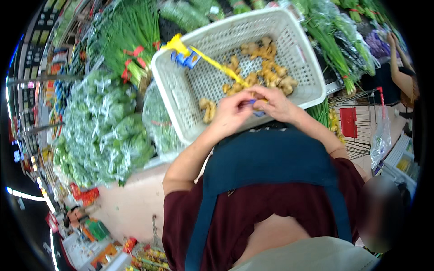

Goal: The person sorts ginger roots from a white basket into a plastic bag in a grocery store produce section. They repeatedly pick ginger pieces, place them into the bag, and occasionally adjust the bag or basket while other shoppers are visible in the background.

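Observation:
A long yellow strip, which looks like twisted netting, runs across a white perforated plastic basket. Its bunched far end hangs over the basket's left rim, beside a blue-and-white tag. The near end reaches the fingers of my left hand and my right hand, brought together above the basket's near side. Both hands pinch it there, and a bit of blue shows between them; the fingertips are partly hidden. Below lie several pieces of ginger root, with another piece left of my left hand.
Left of the basket are bagged leafy greens and green stalks tied with red bands. More bundled greens lie to the right. A shopping cart stands right of me, and another person is beyond it.

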Available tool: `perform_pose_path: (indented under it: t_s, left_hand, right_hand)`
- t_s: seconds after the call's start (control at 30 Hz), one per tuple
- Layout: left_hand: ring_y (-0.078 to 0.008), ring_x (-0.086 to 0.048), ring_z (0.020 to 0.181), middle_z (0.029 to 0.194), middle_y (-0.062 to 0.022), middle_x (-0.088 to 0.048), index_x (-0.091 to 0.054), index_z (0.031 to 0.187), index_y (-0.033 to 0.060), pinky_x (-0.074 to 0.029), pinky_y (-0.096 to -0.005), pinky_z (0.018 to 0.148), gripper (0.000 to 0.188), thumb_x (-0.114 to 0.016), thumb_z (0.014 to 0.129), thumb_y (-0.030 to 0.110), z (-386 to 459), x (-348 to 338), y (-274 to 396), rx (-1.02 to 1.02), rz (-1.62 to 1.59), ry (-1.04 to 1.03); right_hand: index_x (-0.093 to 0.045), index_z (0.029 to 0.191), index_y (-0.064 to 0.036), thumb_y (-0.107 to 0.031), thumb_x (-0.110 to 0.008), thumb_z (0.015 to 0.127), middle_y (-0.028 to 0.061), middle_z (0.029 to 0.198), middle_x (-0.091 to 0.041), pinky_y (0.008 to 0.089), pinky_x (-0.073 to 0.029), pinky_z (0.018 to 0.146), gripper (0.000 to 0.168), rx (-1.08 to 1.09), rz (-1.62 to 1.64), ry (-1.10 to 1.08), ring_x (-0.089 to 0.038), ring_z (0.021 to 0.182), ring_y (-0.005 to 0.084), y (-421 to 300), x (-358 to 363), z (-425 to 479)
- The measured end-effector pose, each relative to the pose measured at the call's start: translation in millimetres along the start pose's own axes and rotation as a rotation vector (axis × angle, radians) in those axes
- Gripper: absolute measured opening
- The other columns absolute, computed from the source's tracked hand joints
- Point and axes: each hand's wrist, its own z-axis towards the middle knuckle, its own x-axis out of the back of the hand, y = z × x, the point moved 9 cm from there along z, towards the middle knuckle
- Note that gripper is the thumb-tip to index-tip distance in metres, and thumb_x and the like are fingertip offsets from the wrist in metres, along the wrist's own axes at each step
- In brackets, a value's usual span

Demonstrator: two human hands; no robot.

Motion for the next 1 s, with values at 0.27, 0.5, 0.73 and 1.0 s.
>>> perform_pose_path:
  t_s: [0.27, 0.5, 0.73, 1.0]
  left_hand:
    - [-0.0072, -0.046, 0.065, 0.07, 0.0009, -0.054, -0.063, 0.086, 0.0021, -0.04, -0.0226, 0.06, 0.01, -0.058, 0.084, 0.011, -7.4, 161.9, -50.8, 0.056, 0.223, 0.682]
    - [-0.0209, -0.053, 0.1, 0.113, -0.0106, -0.05, -0.051, 0.119, 0.0042, -0.047, -0.0303, 0.073, 0.04, -0.062, 0.081, 0.003, 34.0, 42.5, 10.0, -0.196, 0.356, 0.213]
    - [-0.0037, -0.045, 0.059, 0.076, -0.0009, -0.058, -0.055, 0.102, 0.0002, -0.035, -0.0176, 0.05, 0.017, -0.06, 0.088, 0.008, 36.5, -22.4, -34.0, 0.009, -0.199, -0.074]
    - [-0.0047, -0.043, 0.055, 0.075, -0.0017, -0.056, -0.054, 0.09, 0.004, -0.032, -0.0174, 0.047, 0.008, -0.061, 0.086, 0.005, 37.4, -15.2, -58.4, 0.082, -0.391, 0.005]
  right_hand:
    - [-0.06, 0.092, -0.002, -0.006, -0.055, 0.087, 0.0063, 0.068, -0.06, 0.0284, -0.045, 0.058, 0.008, -0.098, -0.109, 0.296, -0.058, 0.061, 0.0146, 40.9, 92.5, -29.9]
    - [-0.055, 0.072, -0.007, -0.014, -0.067, 0.074, 0.0083, 0.074, -0.055, 0.0384, -0.048, 0.063, 0.014, 0.13, -0.412, 0.391, -0.058, 0.071, 0.0256, 5.3, 75.7, -35.2]
    - [-0.057, 0.08, -0.002, -0.011, -0.065, 0.074, 0.0104, 0.079, -0.061, 0.0381, -0.047, 0.061, 0.013, 0.077, -0.408, 0.268, -0.061, 0.071, 0.0282, 12.0, 40.1, -20.0]
    - [-0.058, 0.082, -0.001, -0.011, -0.068, 0.077, 0.0053, 0.074, -0.062, 0.0303, -0.046, 0.06, 0.015, -0.077, 0.195, 0.362, -0.06, 0.069, 0.0121, 37.7, 51.7, -24.2]
